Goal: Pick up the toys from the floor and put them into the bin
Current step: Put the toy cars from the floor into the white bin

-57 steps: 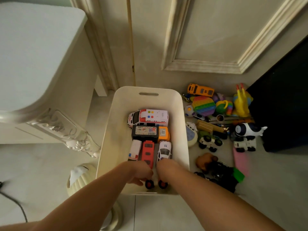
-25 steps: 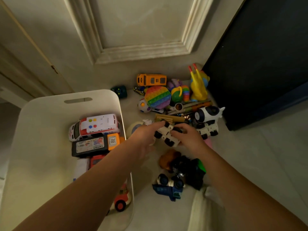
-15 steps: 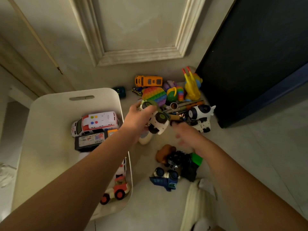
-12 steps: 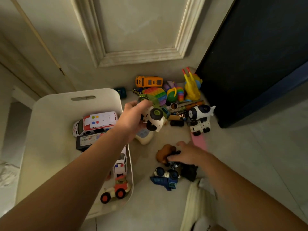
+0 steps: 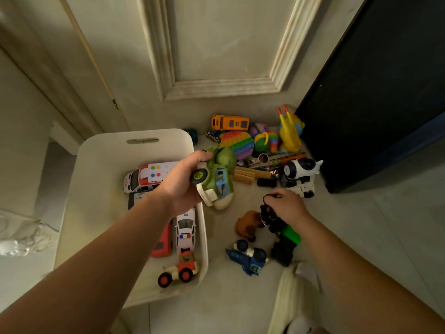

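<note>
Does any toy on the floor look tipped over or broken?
The blue truck on the floor, right of the bin, lies tipped on its side, with its wheels facing up. No breakage shows.

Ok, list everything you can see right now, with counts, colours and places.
bin: 1, white, floor left
ambulance: 1, white-red, in bin
police car: 1, white, in bin
tractor: 1, red-white, bin's near end
bus: 1, orange, by wall
pop-it: 1, rainbow, floor pile
robot dog: 1, black-white, beside dark cabinet
blue truck: 1, blue, floor
brown toy: 1, brown, floor
left hand: holds green truck at bin's right rim
right hand: grips black toy on floor
</note>
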A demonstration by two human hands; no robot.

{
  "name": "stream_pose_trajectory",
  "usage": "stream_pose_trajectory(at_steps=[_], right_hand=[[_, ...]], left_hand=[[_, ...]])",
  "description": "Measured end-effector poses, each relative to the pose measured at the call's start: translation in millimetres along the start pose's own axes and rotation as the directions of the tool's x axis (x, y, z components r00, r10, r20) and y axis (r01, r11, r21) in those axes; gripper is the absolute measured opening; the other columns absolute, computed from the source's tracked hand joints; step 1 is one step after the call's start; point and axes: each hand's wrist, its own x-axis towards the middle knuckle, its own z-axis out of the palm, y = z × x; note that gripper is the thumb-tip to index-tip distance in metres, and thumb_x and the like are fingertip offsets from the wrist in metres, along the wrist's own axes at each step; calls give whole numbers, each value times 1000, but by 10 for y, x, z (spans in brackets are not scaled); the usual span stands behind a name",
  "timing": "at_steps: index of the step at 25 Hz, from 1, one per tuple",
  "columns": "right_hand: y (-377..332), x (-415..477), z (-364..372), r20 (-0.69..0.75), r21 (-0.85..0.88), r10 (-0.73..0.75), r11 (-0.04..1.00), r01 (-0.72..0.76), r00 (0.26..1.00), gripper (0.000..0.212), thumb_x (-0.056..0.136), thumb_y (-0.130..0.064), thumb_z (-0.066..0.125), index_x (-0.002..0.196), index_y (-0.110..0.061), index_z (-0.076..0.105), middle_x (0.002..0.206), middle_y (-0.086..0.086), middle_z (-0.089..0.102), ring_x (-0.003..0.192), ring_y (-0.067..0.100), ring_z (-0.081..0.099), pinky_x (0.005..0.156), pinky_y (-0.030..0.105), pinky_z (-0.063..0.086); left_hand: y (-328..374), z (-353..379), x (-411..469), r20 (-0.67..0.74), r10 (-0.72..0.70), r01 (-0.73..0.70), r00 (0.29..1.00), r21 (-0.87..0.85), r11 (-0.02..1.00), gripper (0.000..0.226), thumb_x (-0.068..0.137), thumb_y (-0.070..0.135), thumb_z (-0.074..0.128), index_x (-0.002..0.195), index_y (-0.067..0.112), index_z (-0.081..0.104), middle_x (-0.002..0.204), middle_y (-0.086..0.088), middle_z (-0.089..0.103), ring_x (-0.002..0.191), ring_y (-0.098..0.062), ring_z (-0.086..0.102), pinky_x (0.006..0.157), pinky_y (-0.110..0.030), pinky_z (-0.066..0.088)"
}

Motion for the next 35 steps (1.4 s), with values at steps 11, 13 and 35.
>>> stream_pose_trajectory(at_steps=[11,13,35], right_hand=[[-1468,-551,84,31,464,-227,866,187,973,15,76,-36,52,72,-21,55,54,-7,59,42,11,52,44,24,38],[-1660,-660,289,61,459,-265,864,208,962,17,71,-38,52,74,-21,56,60,-3,60,47,12,55,49,27,42],[-1695,-707,1426,370,-28,-243,962,272,897,17,84,-43,52,90,-27,50,80,-3,59,59,13,61,49,23,46]], left_hand=[[255,-730,-815,-95,-2,-2,995,-38,999,33,78,26,68,105,5,71,97,-13,73,82,-24,71,79,-35,58],[231,-964,-1021,-139,-91,93,986,10,996,36,72,26,75,101,5,73,99,-16,73,83,-26,71,77,-36,58],[-1028,-1566,-803,-595,-90,553,799,785,-279,36,93,17,49,128,8,51,131,-13,45,119,-29,47,99,-36,46]])
